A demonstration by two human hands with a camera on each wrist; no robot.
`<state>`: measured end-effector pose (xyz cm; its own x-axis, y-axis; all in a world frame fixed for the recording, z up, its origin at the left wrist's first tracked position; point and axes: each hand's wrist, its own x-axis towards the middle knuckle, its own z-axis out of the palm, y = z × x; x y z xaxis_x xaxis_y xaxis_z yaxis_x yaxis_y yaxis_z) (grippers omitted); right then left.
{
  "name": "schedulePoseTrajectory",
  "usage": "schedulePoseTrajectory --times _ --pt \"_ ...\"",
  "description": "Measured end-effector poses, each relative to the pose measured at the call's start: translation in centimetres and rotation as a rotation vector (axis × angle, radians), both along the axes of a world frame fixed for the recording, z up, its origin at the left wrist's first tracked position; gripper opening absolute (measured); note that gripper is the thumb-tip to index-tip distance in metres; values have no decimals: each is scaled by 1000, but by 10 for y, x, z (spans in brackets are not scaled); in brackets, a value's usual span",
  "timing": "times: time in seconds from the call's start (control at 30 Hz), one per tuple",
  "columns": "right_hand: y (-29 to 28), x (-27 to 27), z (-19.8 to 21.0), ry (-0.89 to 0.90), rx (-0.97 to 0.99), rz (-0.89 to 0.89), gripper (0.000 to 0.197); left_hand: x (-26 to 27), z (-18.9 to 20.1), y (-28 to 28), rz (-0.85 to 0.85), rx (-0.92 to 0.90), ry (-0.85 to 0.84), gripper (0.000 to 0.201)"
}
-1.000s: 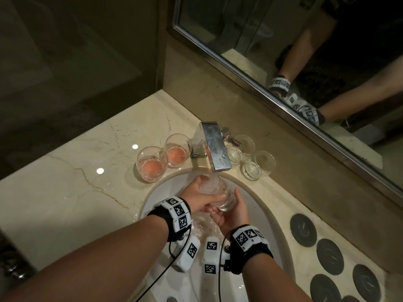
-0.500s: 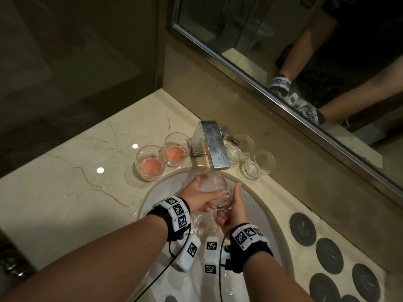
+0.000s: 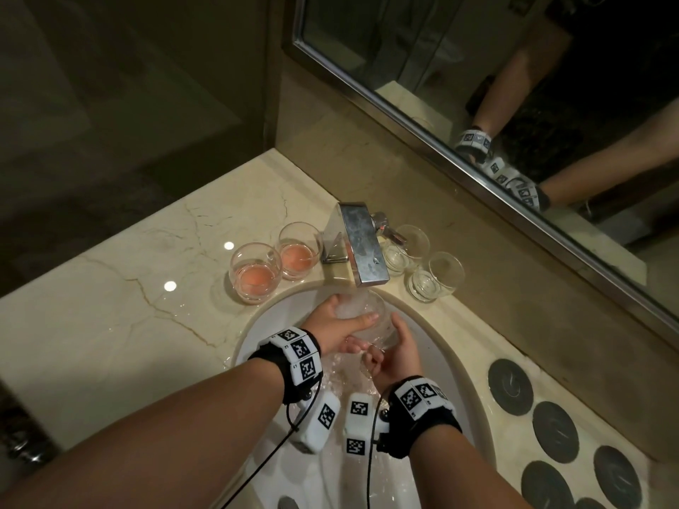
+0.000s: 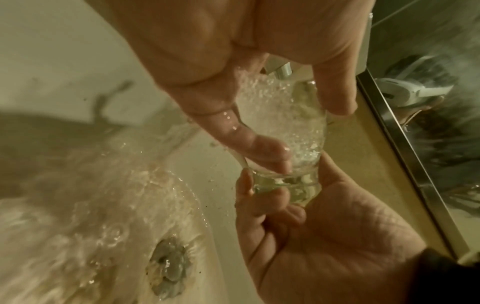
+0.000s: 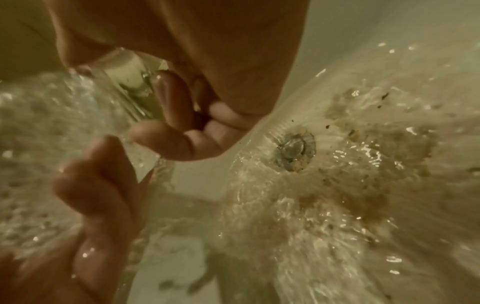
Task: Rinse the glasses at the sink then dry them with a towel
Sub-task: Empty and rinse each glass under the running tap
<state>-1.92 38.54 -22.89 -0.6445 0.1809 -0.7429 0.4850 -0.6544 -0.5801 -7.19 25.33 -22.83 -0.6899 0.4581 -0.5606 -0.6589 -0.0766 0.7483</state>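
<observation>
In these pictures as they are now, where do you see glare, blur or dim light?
Head view: dim, warm light; two round lamp reflections glare on the marble counter, and the edges bend. Left wrist view: the glass is fairly sharp, the running water streaked. Right wrist view: soft and yellowish; the drain is readable, the nearest fingers blurred.

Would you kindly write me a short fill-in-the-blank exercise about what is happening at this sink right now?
1. Both hands hold one clear glass under the running ____.
2. Left of the faucet, two glasses on the counter hold ____ liquid.
3. Right of the faucet stand ____ empty clear glasses.
4. The left hand has fingers ____ the held glass, while the right hand holds its base.

Missing words: faucet; pink; two; inside
</observation>
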Motion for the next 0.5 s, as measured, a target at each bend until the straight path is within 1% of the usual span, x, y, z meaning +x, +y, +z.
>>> schedulePoseTrajectory --times 0.07,0.1,0.13,0.17,0.2,0.23,0.3,0.33,0.37,0.43,0.5 --pt "1 0 -4 1 55 32 79 0 0 1 -11 10 14 72" --pt "0 0 -3 13 71 48 75 -1 0 0 -18 6 24 72" --pt "-1 -1 -1 21 86 53 66 -1 -1 -1 -23 -3 27 74" --pt "-2 -2 0 23 103 50 57 -1 -2 -2 -22 -6 26 80" --pt "-3 -3 0 29 121 52 54 -1 -5 -4 -20 -11 14 88" --pt "-3 -4 1 35 146 60 54 0 -6 -7 -15 -12 -7 90" --pt "-5 -5 0 43 241 67 57 3 -8 -13 -1 -18 -39 72" --pt "-7 -5 1 48 292 85 61 4 -10 -17 1 -28 -58 69" --pt "-9 -5 1 42 344 110 65 5 -12 -20 4 -47 -69 73" --pt "-15 -9 3 35 428 152 74 6 -17 -27 8 -85 -83 88" --pt "-21 -15 3 10 516 202 79 9 -15 -33 38 -97 -99 84"
